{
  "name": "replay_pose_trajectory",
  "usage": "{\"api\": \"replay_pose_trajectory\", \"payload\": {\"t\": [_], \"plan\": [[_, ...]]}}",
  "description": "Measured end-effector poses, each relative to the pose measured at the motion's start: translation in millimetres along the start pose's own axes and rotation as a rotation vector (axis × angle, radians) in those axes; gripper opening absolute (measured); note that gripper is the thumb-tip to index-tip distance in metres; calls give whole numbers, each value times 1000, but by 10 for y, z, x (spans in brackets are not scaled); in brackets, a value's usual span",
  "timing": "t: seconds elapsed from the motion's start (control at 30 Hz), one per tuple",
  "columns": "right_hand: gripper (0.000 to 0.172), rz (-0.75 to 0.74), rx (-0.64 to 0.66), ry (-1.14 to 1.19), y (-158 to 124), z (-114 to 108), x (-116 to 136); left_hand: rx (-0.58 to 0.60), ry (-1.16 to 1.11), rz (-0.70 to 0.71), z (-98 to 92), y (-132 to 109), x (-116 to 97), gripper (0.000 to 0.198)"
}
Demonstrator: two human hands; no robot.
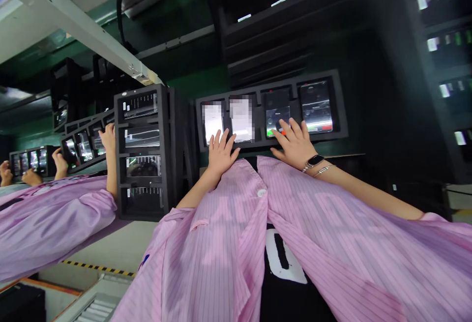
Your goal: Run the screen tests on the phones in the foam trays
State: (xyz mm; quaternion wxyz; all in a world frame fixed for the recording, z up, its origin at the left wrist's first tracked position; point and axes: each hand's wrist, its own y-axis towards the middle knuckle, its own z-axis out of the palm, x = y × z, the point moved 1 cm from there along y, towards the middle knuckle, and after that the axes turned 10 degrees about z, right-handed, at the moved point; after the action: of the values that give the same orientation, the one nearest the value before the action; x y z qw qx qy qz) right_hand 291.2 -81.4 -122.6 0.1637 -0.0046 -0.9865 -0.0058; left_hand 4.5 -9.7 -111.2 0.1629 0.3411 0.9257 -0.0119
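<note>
Head view: left hand (pixel 221 155) open, fingers spread, tips at the lower end of the second phone (pixel 241 119). Right hand (pixel 295 144) open, wristwatch (pixel 314 161) on wrist, tips on the third phone (pixel 277 111). Both phones lie long axis pointing away from the hands, slotted in a black foam tray (pixel 258 89); the right hand is nearer the third.

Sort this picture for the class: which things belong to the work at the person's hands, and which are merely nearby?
At the hands:
left hand, spread at the edge of a blurred white phone
right hand, fingers over a dark glass phone
black foam tray holding both phones

Merely nearby:
upright black foam rack
co-worker's pink striped sleeve
</note>
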Motion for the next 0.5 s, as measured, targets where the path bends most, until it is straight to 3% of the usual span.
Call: {"api": "replay_pose_trajectory", "payload": {"t": [0.13,0.27,0.5], "plan": [[81,156,-76,14,-187,-106,-268,-21,21,-7,30,-4,13,52],[72,158,-45,-21,-388,-159,-480,-34,25,-8,40,-13,-7,49],[74,167,-81,9,-316,-209,-324,-27,10,-22,24,-25,-77,44]]}}
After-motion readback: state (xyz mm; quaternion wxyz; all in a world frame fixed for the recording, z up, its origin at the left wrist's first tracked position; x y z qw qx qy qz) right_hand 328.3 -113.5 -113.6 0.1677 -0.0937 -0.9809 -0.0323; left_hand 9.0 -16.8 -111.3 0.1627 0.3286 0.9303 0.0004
